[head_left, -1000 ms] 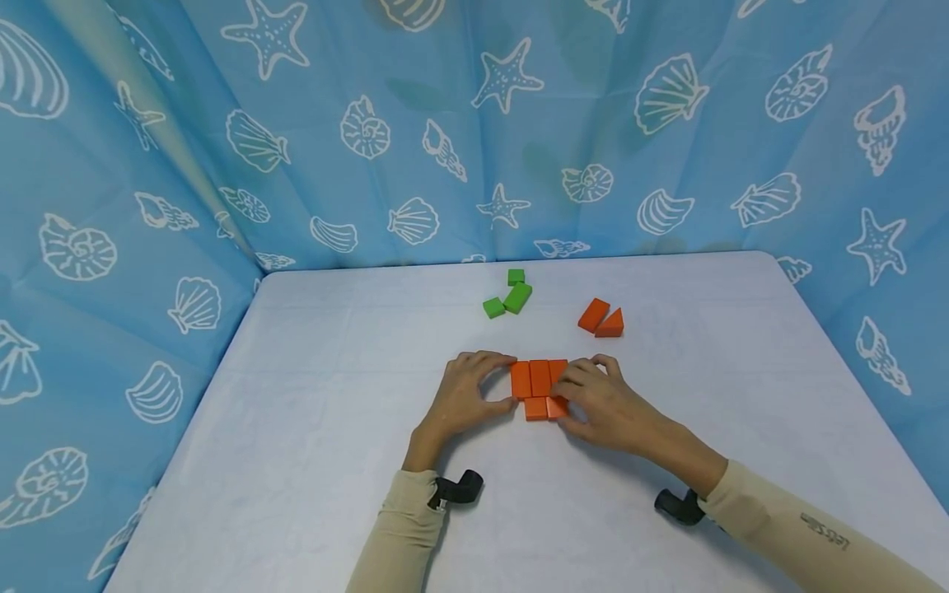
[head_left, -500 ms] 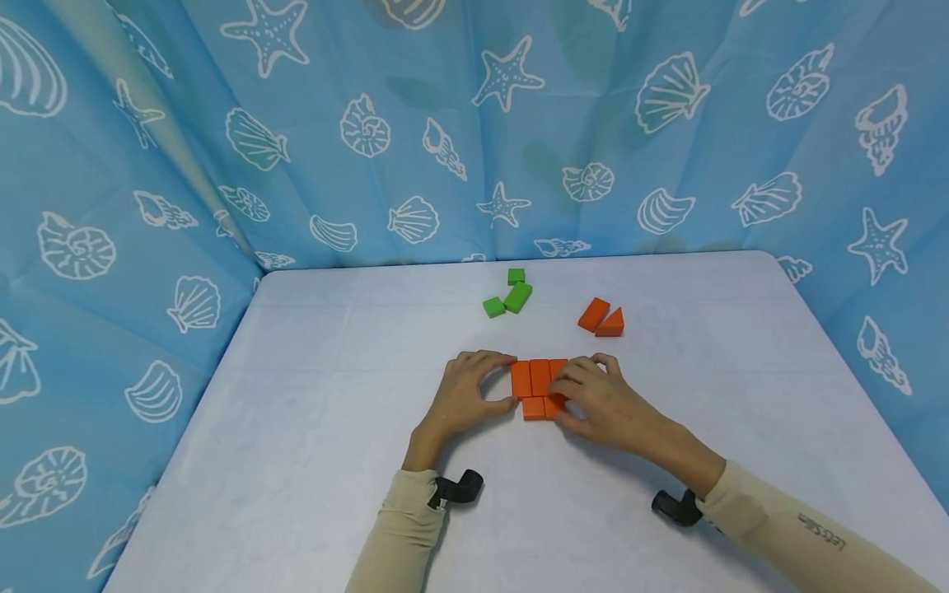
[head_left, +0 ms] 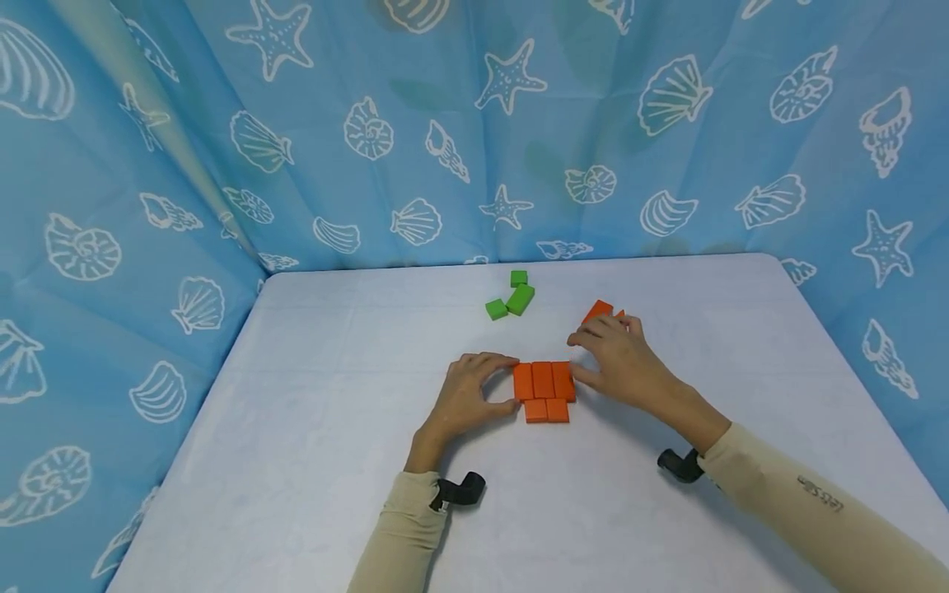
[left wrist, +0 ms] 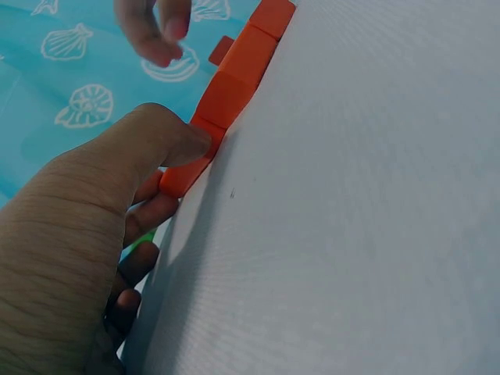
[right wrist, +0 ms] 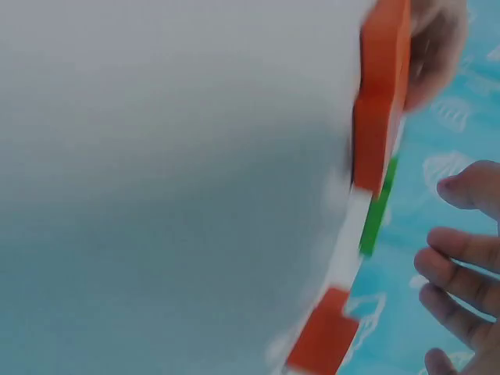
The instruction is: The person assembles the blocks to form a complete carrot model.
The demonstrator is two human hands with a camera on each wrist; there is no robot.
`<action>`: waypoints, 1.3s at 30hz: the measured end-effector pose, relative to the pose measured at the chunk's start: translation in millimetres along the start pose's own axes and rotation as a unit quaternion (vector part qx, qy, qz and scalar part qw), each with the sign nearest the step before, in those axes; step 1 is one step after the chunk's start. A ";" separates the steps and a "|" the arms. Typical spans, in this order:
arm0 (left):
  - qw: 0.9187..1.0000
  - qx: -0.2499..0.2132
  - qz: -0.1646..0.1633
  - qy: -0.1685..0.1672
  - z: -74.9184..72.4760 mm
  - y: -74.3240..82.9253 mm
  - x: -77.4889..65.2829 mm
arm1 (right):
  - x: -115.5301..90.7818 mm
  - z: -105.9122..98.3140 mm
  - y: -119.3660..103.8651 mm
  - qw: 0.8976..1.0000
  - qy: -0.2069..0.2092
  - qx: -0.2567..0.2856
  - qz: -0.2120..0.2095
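Several orange blocks (head_left: 543, 380) lie together on the table, three upright rectangles side by side with two smaller blocks (head_left: 547, 410) against their near side. My left hand (head_left: 467, 397) pinches the leftmost block (head_left: 522, 381) between thumb and fingers. The left wrist view shows the thumb (left wrist: 187, 144) on its near end. My right hand (head_left: 619, 362) hovers just right of the group, fingers bent loosely with nothing in them. Beyond it, two more orange blocks (head_left: 597, 310) are partly hidden by its fingers; the right wrist view shows an orange block (right wrist: 324, 332) below the hand.
Three green blocks (head_left: 521, 299) sit near the back of the white-covered table (head_left: 296, 412). Behind and to the left hangs a blue curtain (head_left: 474, 140) with shell and starfish prints. Black wrist cameras (head_left: 461, 490) hang beside both sleeves.
My right hand has let go of the lower right block and moved up and away toward the two separate orange blocks. The small blocks shifted slightly left before that. My left hand stays put.
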State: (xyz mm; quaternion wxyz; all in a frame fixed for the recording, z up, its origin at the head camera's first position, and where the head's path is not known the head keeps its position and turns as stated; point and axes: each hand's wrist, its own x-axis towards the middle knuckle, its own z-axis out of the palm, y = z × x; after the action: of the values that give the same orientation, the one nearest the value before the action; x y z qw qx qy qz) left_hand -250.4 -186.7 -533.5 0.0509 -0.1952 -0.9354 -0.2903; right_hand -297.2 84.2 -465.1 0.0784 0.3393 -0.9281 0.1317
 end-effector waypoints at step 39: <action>1.000 0.011 -0.002 -0.002 -1.3 1.5 -0.3 | 46.6 8.2 61.9 0.998 -0.029 -0.047 -0.006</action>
State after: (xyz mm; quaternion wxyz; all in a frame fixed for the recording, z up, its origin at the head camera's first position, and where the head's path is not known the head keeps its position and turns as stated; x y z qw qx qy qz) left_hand -249.6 -186.3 -531.7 0.0500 -0.1931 -0.9391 -0.2797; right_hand -373.2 98.9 -473.8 0.0681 0.3446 -0.9331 0.0774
